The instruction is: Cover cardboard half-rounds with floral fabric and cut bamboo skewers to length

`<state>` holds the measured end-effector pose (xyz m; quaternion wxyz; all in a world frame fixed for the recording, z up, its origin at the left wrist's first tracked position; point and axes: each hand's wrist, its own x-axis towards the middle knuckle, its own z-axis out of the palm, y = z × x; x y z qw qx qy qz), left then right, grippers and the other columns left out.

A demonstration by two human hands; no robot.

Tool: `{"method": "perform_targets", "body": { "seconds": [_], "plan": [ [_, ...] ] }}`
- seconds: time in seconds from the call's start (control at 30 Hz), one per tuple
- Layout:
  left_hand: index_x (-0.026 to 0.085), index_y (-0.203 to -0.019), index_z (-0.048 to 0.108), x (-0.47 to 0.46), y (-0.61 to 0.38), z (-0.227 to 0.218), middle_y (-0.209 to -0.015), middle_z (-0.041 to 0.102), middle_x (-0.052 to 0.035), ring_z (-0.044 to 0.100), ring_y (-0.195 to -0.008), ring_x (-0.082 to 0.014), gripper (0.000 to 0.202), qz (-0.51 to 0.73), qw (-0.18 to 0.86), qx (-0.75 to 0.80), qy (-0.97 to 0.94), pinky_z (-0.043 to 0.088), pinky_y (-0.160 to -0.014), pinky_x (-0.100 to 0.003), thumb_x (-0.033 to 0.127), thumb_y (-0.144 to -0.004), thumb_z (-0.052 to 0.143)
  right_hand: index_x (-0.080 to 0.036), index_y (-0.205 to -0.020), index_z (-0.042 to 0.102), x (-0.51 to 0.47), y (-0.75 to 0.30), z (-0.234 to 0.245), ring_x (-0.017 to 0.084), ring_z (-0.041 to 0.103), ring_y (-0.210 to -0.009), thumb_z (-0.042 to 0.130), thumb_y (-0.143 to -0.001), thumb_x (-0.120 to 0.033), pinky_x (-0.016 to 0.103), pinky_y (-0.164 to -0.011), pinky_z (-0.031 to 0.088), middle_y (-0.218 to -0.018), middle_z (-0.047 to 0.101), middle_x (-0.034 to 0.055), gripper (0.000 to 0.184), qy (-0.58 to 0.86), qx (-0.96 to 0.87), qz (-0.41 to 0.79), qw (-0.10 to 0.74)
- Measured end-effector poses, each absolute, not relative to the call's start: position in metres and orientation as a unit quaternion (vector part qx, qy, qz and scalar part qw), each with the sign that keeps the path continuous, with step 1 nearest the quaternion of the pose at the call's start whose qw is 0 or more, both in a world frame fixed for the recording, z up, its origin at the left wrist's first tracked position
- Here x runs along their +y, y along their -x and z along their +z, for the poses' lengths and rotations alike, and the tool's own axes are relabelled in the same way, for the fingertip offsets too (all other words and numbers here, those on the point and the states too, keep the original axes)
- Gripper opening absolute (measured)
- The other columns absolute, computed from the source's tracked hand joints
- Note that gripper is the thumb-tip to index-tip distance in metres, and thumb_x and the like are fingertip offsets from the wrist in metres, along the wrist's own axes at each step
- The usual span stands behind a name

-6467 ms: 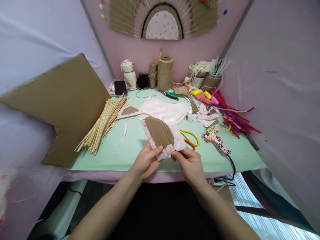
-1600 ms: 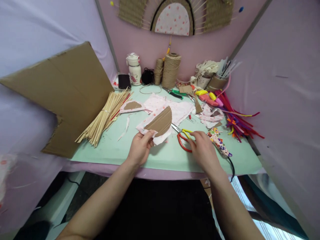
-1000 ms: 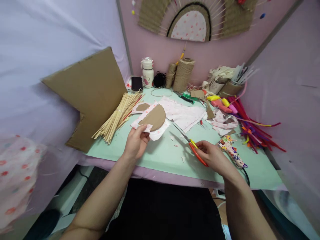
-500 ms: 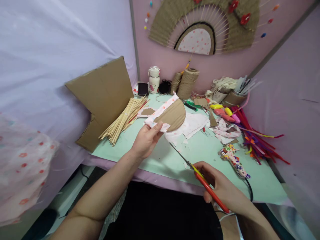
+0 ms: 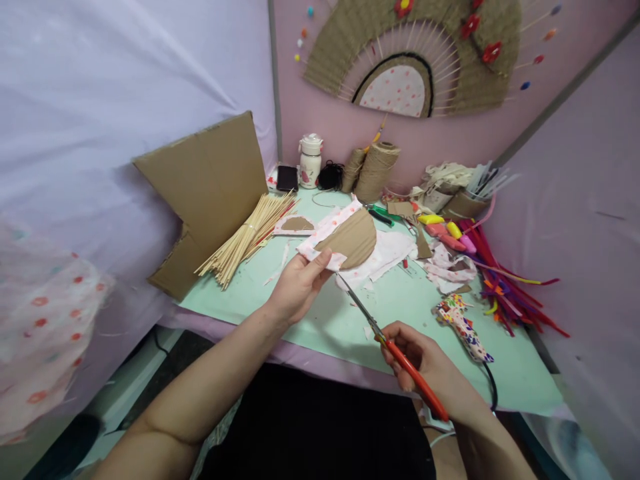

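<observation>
My left hand (image 5: 301, 288) pinches a half-round cardboard piece (image 5: 353, 239) by its near corner. Spotted pink-and-white fabric (image 5: 333, 225) is folded over the straight edge and the near corner of the cardboard. In my right hand (image 5: 417, 357) are scissors with red and yellow handles (image 5: 415, 373). Their blades (image 5: 361, 303) point up toward the fabric near my left fingers; whether the tips touch it I cannot tell. Behind the held piece lies white fabric (image 5: 393, 250) on the table.
Bamboo sticks (image 5: 245, 240) and a large cardboard sheet (image 5: 210, 180) lie at left. At right are a patterned glue gun (image 5: 464, 327), pipe cleaners (image 5: 510, 287) and fabric scraps (image 5: 450, 267). A white bottle (image 5: 310, 162) and twine spools (image 5: 377, 170) stand at the back.
The scissors' blades have moved closer to the fabric's near corner, and the handles look closer together. The held piece has shifted slightly right and down in view.
</observation>
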<state>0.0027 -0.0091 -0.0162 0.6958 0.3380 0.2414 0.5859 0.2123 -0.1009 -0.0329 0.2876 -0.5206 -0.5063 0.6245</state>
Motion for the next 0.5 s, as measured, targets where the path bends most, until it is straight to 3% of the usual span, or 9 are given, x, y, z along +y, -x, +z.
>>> {"method": "perform_targets", "body": {
  "seconds": [0.17, 0.5],
  "plan": [
    [0.019, -0.112, 0.066, -0.0106, -0.0031, -0.0174, -0.115, 0.067, -0.0066, 0.059, -0.111, -0.0199, 0.029, 0.580, 0.702, 0.241, -0.336, 0.042, -0.101, -0.035, 0.025, -0.083, 0.065, -0.020, -0.081, 0.054, -0.1006, -0.2131, -0.0344, 0.007, 0.040, -0.056, 0.070, -0.059, -0.017, 0.020, -0.048, 0.030, -0.069, 0.048, -0.0057, 0.028, 0.520, -0.517, 0.615, 0.288],
    [0.017, -0.113, 0.066, -0.0114, -0.0036, -0.0177, -0.112, 0.068, -0.0079, 0.060, -0.110, -0.0212, 0.033, 0.580, 0.706, 0.244, -0.325, 0.042, -0.101, -0.036, 0.025, -0.081, 0.067, -0.019, -0.078, 0.053, -0.0994, -0.2147, -0.0406, 0.007, 0.041, -0.056, 0.069, -0.062, -0.019, 0.019, -0.047, 0.027, -0.066, 0.049, -0.0054, 0.023, 0.513, -0.510, 0.628, 0.287]
  ]
}}
